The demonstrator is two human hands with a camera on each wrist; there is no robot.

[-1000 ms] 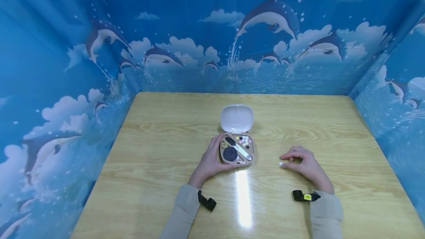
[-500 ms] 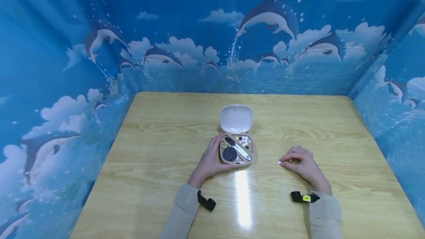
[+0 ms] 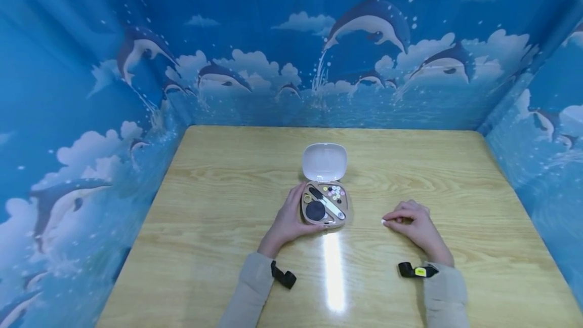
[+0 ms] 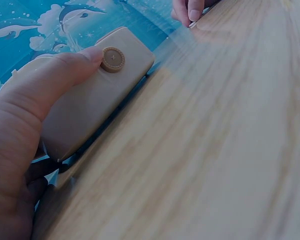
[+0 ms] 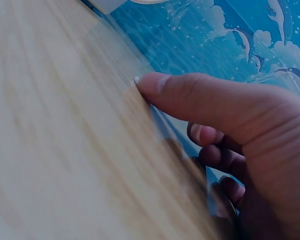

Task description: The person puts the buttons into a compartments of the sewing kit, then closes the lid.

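A beige sewing kit case (image 3: 334, 225) sits on the table with its white lid (image 3: 325, 162) raised at the back. My left hand (image 3: 287, 222) grips its left side. In the left wrist view the thumb lies beside the round brown clasp (image 4: 113, 59). Inside are small coloured buttons (image 3: 337, 193), a long black-and-white tool (image 3: 329, 204) set diagonally and a dark round disc (image 3: 315, 211). To the right, my right hand (image 3: 416, 228) pinches a small white button (image 3: 383, 222) at the table surface. Fingers mostly cover it; only a sliver shows at the thumb tip in the right wrist view.
The wood-grain table (image 3: 218, 186) is backed by a blue dolphin-print curtain (image 3: 255, 24), which also hangs on both sides. A bright light reflection (image 3: 334, 277) lies on the tabletop in front of the case. Black camera straps (image 3: 283, 276) circle the wrists.
The right thumb and fingers have closed on the white button, which lay uncovered between them one second ago. The left hand and the case have stayed still.
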